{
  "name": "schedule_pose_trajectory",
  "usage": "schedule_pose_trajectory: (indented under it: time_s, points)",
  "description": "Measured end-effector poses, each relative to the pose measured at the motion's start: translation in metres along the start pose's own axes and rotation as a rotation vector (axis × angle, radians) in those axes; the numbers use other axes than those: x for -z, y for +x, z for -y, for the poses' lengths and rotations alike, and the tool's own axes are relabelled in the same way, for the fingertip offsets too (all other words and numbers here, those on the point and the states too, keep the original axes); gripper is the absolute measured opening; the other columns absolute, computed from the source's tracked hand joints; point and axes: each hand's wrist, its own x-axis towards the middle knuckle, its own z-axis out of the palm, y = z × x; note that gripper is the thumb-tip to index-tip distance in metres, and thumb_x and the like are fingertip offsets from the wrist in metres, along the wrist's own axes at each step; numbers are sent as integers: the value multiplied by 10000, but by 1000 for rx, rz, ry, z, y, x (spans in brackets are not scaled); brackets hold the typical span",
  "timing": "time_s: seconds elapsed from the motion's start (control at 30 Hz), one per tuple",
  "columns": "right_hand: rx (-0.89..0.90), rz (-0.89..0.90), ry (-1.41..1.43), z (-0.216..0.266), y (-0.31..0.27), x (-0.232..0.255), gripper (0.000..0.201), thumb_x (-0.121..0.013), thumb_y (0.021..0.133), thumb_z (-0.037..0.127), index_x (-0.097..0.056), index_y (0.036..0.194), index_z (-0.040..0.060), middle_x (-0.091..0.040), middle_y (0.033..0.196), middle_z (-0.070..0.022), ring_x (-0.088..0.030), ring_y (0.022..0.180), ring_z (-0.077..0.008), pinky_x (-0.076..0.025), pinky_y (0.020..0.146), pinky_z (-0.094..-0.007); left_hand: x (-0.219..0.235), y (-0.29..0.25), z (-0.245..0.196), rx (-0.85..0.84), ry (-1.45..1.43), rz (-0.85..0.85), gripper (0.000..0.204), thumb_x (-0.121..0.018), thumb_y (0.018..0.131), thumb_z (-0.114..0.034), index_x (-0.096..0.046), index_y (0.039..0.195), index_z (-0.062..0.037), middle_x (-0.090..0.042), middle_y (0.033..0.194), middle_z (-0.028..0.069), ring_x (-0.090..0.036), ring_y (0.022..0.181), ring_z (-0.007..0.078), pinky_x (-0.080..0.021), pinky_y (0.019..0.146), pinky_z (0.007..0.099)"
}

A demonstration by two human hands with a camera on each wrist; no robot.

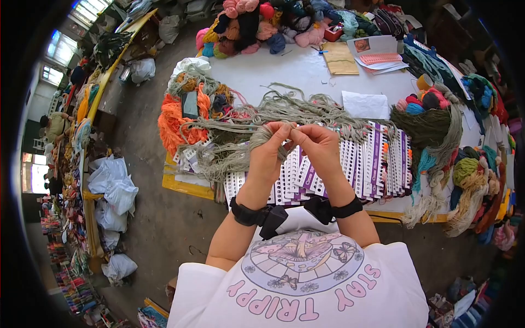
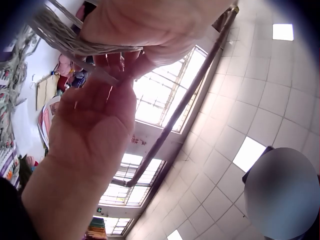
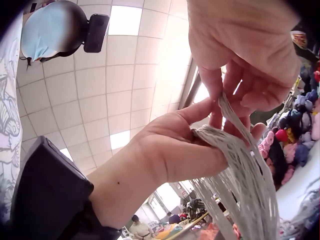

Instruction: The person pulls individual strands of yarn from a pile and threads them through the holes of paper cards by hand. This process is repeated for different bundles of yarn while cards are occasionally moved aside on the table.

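Both hands meet over the near part of the table. The left hand (image 1: 266, 153) grips a bundle of grey-green yarn (image 3: 245, 175), which hangs down from it in the right wrist view. Thumb and fingers of the right hand (image 1: 320, 148) pinch a thin strand of the same yarn (image 3: 235, 117), close to the left fingertips. Below the hands lie white and purple cards with punched holes (image 1: 374, 158), and loose grey-green yarn (image 1: 311, 109) is spread across and behind them.
Orange yarn (image 1: 172, 123) with a dark phone-like object (image 1: 190, 105) on it lies at left. Coloured yarn (image 1: 265, 27) is heaped at the back, dark green yarn (image 1: 415, 128) at right. A white paper (image 1: 365, 105) and a brown pad (image 1: 340, 58) rest on the table (image 1: 246, 71).
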Motion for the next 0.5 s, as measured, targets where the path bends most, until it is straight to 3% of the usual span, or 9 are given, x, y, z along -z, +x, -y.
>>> schedule_pose_trajectory:
  time_s: [0.13, 0.23, 0.33, 0.37, 0.43, 0.47, 0.5]
  points:
    - [24, -108, 120, -11, 1, -4, 117, -577, 772, 84, -615, 816, -18, -604, 746, -19, -533, 614, -65, -413, 523, -175, 6, 2, 2, 6, -103, -32, 57, -532, 834, -137, -529, 869, -92, -569, 961, 54, -517, 871, 118, -395, 770, 256]
    - [-81, -114, 71, -20, 6, 2, 125, -543, 777, 109, -601, 813, 5, -588, 751, -8, -521, 652, -75, -395, 518, -189, 16, 2, 0, 12, -26, -94, 36, -520, 840, -136, -507, 845, -103, -569, 988, 67, -517, 879, 126, -383, 804, 274]
    - [-308, 50, 634, -29, 14, 11, 145, -505, 793, 168, -580, 816, 47, -574, 780, -20, -516, 715, -104, -390, 525, -213, 17, 0, -6, 93, -205, -76, 36, -508, 841, -130, -497, 823, -100, -577, 864, 41, -542, 823, 119, -392, 804, 268]
    - [-358, 124, 802, -31, 16, 18, 152, -477, 801, 196, -564, 828, 74, -573, 844, -41, -516, 813, -128, -411, 560, -243, 22, 1, -10, 56, -249, -37, 55, -504, 844, -140, -494, 817, -93, -548, 788, 23, -531, 761, 108, -394, 755, 252]
    - [-337, 79, 941, -26, 21, 37, 154, -489, 799, 202, -566, 829, 72, -573, 867, -46, -524, 805, -136, -420, 563, -240, 49, 2, -29, -19, -337, 38, 94, -496, 851, -160, -488, 804, -79, -489, 637, -13, -509, 636, 85, -399, 659, 221]
    - [-224, 71, 809, -31, 25, 58, 157, -492, 797, 205, -567, 837, 73, -574, 895, -43, -528, 825, -144, -437, 587, -264, 79, 5, -41, -22, -602, 153, 102, -499, 848, -168, -494, 816, -72, -404, 581, -28, -435, 563, 70, -372, 588, 211]
    - [-169, -120, 654, -37, 30, 86, 169, -495, 795, 206, -570, 862, 70, -574, 923, -45, -534, 833, -159, -450, 610, -279, 115, 6, -55, -28, -867, 271, 113, -503, 845, -176, -500, 827, -65, -318, 525, -43, -361, 489, 55, -344, 518, 201]
